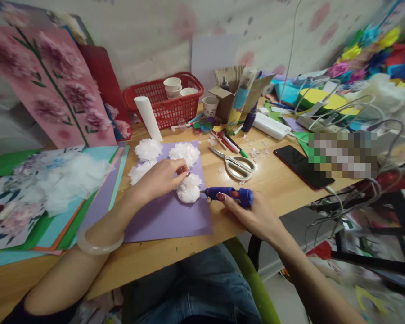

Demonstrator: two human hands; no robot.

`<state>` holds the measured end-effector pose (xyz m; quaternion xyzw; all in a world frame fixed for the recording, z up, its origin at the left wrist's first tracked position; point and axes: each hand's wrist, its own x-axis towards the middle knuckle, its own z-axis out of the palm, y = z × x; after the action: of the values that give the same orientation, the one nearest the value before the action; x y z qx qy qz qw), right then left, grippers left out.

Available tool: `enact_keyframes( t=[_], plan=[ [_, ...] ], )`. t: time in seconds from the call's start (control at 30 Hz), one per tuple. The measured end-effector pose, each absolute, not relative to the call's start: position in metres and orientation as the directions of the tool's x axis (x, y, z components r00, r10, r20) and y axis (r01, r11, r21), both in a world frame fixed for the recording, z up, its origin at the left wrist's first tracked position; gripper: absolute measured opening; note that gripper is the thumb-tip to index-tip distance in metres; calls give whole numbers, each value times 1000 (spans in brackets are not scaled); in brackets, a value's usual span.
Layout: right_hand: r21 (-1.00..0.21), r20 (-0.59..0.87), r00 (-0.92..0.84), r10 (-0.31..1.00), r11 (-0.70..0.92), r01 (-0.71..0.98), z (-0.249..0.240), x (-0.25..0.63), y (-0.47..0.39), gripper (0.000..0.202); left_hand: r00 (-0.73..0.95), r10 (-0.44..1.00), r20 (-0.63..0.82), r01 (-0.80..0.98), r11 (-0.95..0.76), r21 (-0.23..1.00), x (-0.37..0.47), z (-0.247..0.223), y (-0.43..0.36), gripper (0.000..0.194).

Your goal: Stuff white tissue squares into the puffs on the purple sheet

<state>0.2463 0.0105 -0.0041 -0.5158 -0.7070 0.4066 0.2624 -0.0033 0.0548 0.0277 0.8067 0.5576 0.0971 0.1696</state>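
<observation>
On the purple sheet of card (pixel 162 222) lie several fluffy white paper flowers. My left hand (pixel 167 176) is closed, its fingertips pinched at the upper edge of the nearest white paper flower (pixel 189 191). What exactly sits between those fingertips is partly hidden. Wrapped round a blue glue gun (pixel 231 195), my right hand (pixel 249 216) keeps its nozzle pointed left, right at that flower's right side. Another white paper flower (pixel 185 154) is just behind my left fingers, and one more (pixel 148 148) lies at the sheet's far left corner.
Scissors (pixel 234 164) and a phone (pixel 302 166) lie to the right. Behind stand a red basket (pixel 165 110) with paper cups, a white roll (pixel 148 118) and a cardboard box (pixel 224 103). Coloured papers with white tissue (pixel 76 177) cover the left. Cables (pixel 340 207) hang at the right edge.
</observation>
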Motion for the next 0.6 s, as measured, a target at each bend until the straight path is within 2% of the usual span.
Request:
enact_keyframes(
  t=[0.2,0.37,0.4,0.47,0.53,0.6],
  plan=[
    [-909,-147,-452,880,61,412,5,247,7,54,315,946,-78,876,-258,407,-4,29,54,22],
    [-954,-128,-537,834,45,296,10,259,5,60,296,950,-96,879,-232,416,-6,29,54,21],
    [-949,-124,-499,858,43,311,10,264,5,61,301,949,-94,876,-236,421,-7,29,55,22],
    [-926,-106,-310,945,20,377,8,277,6,62,305,950,-65,868,-249,428,-10,30,56,25],
    [-899,-51,-12,999,-40,436,6,293,11,62,289,957,-20,866,-252,432,-13,32,56,30],
    [-881,26,261,965,-101,463,3,308,20,61,255,966,33,870,-244,429,-16,36,56,36]
  ],
)
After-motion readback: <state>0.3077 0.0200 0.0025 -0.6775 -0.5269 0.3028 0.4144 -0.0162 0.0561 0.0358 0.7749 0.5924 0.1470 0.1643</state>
